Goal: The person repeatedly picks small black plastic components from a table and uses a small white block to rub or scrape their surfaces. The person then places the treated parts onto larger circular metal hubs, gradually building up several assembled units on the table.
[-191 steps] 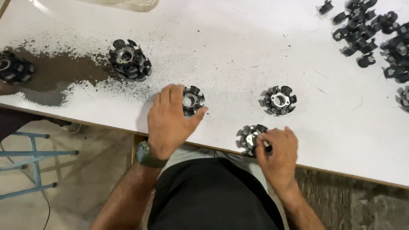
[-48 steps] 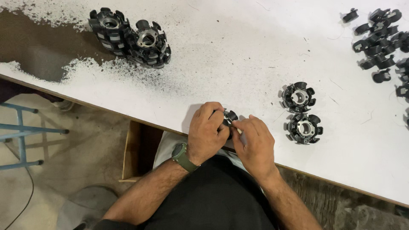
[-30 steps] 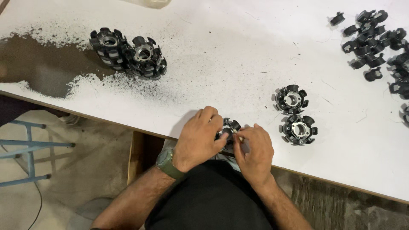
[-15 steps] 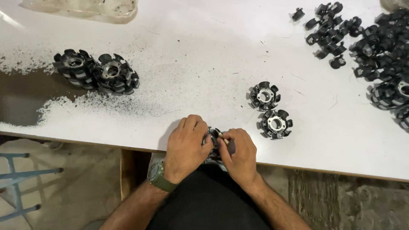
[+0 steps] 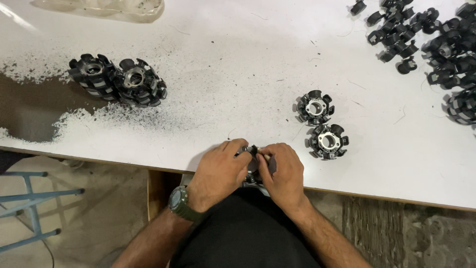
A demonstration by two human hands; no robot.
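My left hand [image 5: 219,171] and my right hand [image 5: 284,171] meet at the near edge of the white table [image 5: 238,74]. Between them they grip a black round toothed part [image 5: 254,154], mostly hidden by the fingers. My right hand also pinches a thin tool against it. A dark green watch [image 5: 179,202] sits on my left wrist. Two more black toothed ring parts lie just right of my hands, one [image 5: 315,107] farther back and one [image 5: 327,141] nearer.
Two stacks of the same toothed parts [image 5: 118,79] stand at the left beside a dark dusty patch [image 5: 29,106]. A heap of small black pieces [image 5: 426,34] fills the far right. A clear plastic bag [image 5: 106,7] lies at the far edge. A blue stool frame [image 5: 29,198] stands below left.
Both hands have come together on one toothed part at the table edge, where earlier each held a separate one. My view has shifted right and forward.
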